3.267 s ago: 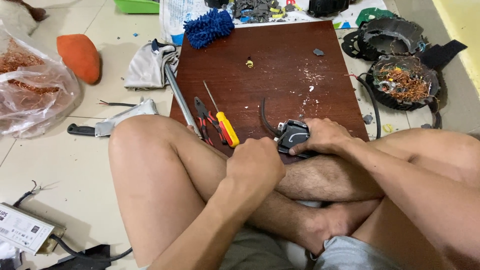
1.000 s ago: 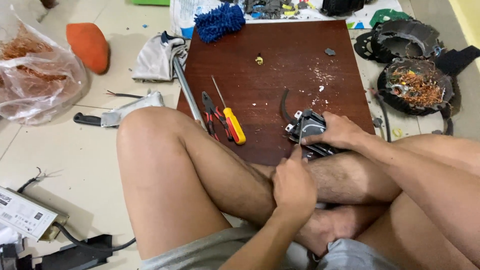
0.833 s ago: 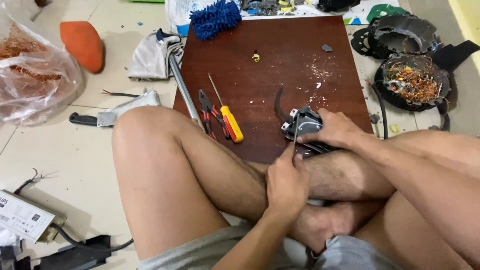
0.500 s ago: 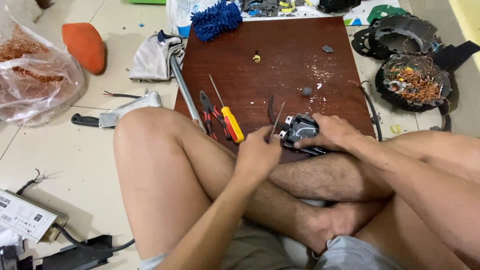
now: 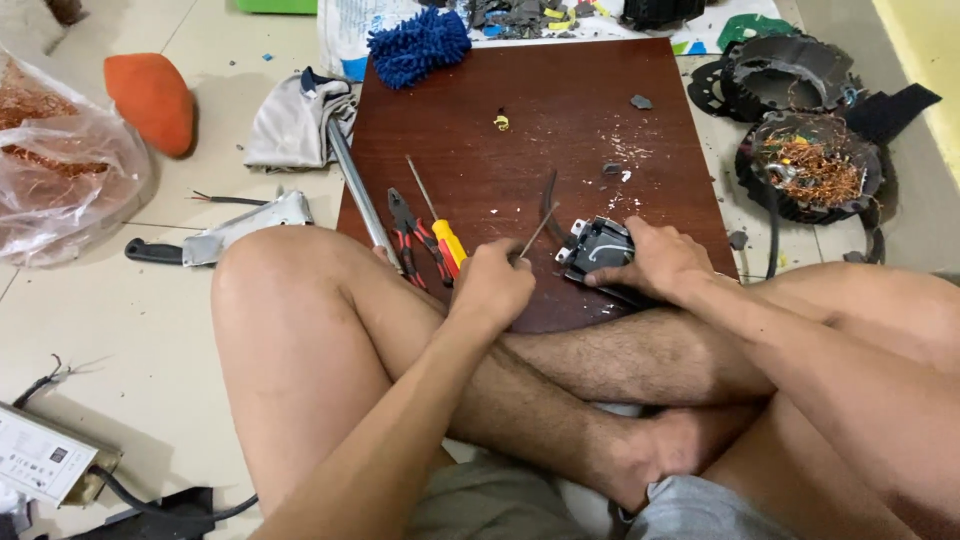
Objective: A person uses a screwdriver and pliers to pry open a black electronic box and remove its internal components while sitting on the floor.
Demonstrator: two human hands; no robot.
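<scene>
Left hand (image 5: 492, 290) has come up from the lap, grip closed on thin metal rod (image 5: 537, 232), tip now near the small black-and-silver electrical part (image 5: 600, 250). Right hand (image 5: 655, 265) still pins that part on dark brown wooden board (image 5: 560, 120), approx. 5 o'clock edge. Prying work seems to resume.

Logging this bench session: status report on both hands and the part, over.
Left hand grips thin metal tool, tip up. Right hand pins small black unit on brown board. Pliers, yellow screwdriver beside left hand.
</scene>
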